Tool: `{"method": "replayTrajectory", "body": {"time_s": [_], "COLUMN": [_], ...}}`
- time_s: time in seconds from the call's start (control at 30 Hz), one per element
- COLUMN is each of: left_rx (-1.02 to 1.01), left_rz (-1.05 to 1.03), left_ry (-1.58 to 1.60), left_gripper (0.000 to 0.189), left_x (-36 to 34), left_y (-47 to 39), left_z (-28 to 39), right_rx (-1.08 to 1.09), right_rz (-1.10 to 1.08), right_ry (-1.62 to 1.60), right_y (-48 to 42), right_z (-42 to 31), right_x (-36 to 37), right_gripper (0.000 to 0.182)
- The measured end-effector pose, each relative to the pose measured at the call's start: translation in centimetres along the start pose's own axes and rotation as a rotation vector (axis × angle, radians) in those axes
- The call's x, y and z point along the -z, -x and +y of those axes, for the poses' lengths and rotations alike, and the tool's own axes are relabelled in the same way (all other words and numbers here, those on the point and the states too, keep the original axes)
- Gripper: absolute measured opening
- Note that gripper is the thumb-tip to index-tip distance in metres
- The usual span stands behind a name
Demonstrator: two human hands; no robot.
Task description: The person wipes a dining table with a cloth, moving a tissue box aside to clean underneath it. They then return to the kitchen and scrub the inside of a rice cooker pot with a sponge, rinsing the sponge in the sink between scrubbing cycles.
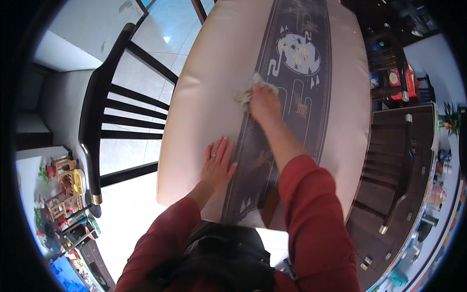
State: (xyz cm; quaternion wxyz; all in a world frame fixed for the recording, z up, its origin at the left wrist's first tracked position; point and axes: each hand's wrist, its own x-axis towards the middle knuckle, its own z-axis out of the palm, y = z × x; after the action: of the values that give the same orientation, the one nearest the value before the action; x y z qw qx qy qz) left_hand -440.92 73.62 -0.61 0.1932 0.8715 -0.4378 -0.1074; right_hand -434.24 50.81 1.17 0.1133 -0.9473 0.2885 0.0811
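A long table with a pale cover [204, 91] lies before me, and a dark patterned runner [313, 120] stretches along its length. My right hand [265, 104] is closed on a light crumpled cloth [257, 82], which rests at the left border of the runner, below its white round motif. Nearer to me, my left hand [217, 164] lies palm down with fingers spread on the pale cover, its thumb beside the runner's edge. It wears a ring and holds nothing.
A dark wooden chair [94, 124] stands at the table's left side. Another dark chair [396, 182] is on the right, before a dark cabinet [423, 146] with things along its top. A shelf with small potted plants [65, 186] is at the far left.
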Motion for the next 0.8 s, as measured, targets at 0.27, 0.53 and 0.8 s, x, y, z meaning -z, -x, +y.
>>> {"method": "replayTrajectory", "body": {"time_s": [0.27,0.53,0.8], "left_rx": [0.054,-0.003,-0.21], "left_rz": [0.363,0.233,0.106], "left_ry": [0.451,0.315,0.085], "left_gripper": [0.041,0.042,0.048], "left_x": [3.2,4.7,0.9], "left_y": [7.6,13.3,11.1], "left_z": [-6.3,-11.2,-5.6], "right_rx": [0.101,0.031,0.014], "right_rz": [0.087,0.055,0.374], "right_ry": [-0.082,-0.322,-0.077], "right_y": [19.3,32.5,31.7], "right_z": [-10.2,-13.6,-9.7], "right_x": [-7.3,-10.7,-10.6], "right_gripper": [0.022,0.024,0.054]}}
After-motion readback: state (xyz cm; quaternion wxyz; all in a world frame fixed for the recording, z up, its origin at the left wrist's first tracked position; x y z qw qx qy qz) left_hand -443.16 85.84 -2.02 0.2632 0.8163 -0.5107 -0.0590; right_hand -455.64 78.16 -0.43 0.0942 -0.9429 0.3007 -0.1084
